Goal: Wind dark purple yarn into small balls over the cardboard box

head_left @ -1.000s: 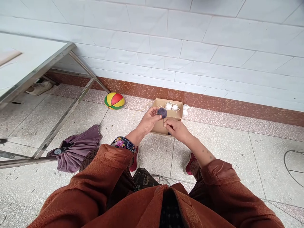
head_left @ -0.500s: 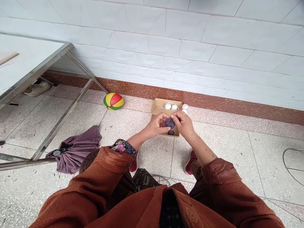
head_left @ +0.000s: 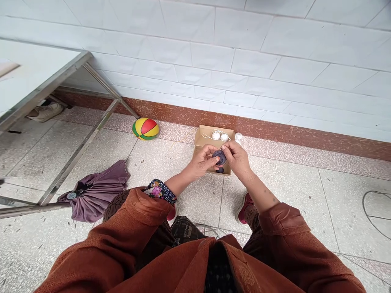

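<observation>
Dark yarn ball (head_left: 219,158) sits between your hands over the cardboard box (head_left: 227,170); your left grip (head_left: 202,159) curls closed around its left side, your right grip (head_left: 238,158) pinches its far right edge.

Both arms reach forward and slant inward, bringing the hands close together in front of the body. The left hand (head_left: 201,161) points to the right, its thumb stretched out below and its fingers curled above in a light grip. The right hand (head_left: 239,160) shows its back, with thumb and forefinger drawn together in a pinch and the other fingers bent. Whether the fingertips of the two hands touch is unclear. The right forearm (head_left: 260,193) shows more bare length than the left forearm (head_left: 180,181).
</observation>
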A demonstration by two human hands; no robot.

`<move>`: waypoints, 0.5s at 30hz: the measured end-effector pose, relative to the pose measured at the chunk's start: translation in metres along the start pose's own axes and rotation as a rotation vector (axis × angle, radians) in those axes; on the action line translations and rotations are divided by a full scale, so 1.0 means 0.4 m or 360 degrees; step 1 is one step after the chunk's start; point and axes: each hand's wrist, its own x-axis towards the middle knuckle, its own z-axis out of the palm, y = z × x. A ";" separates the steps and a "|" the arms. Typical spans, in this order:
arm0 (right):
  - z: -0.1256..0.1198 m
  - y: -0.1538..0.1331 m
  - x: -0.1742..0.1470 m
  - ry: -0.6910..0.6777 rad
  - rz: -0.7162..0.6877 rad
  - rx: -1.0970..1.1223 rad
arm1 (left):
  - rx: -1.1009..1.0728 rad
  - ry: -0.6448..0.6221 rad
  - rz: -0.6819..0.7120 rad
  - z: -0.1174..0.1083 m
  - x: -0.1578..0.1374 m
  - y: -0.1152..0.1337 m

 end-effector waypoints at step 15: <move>0.023 0.025 -0.016 -0.0326 0.0009 -0.0036 | -0.0458 0.0120 -0.0035 -0.058 0.013 0.022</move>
